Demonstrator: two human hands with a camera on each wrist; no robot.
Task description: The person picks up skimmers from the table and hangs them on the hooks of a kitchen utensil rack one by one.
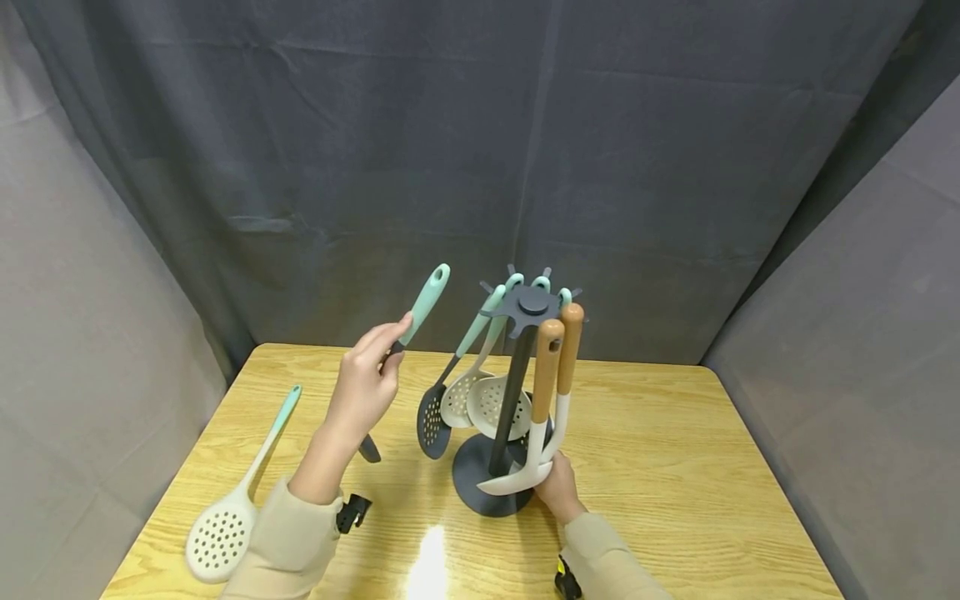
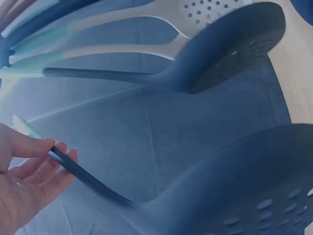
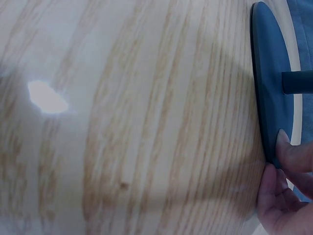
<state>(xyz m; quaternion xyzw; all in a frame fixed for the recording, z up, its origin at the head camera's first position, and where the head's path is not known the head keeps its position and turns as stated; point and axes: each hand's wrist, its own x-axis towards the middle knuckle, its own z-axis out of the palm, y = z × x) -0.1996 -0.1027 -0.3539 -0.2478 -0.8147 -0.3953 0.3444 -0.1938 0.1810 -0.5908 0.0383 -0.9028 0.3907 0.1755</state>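
Observation:
My left hand (image 1: 365, 379) pinches a dark skimmer with a mint handle (image 1: 429, 300), thumb and fingers around its neck. Its perforated head (image 2: 244, 191) hangs low in the left wrist view; in the head view my forearm mostly hides it. To the right stands a dark utensil rack (image 1: 532, 307) with several utensils hanging from its top hooks. My right hand (image 1: 558, 490) grips the edge of the rack's round base (image 3: 274, 73), thumb on top and fingers at the rim. Another dark skimmer (image 1: 433, 421) hangs on the rack's left side.
A white skimmer with a mint handle (image 1: 222, 533) lies on the wooden table (image 1: 660, 483) at the left. Two white utensils with wooden handles (image 1: 547, 367) hang at the rack's front right. White perforated ladles (image 1: 498, 404) hang behind the pole. Grey curtains (image 1: 450, 167) enclose the table.

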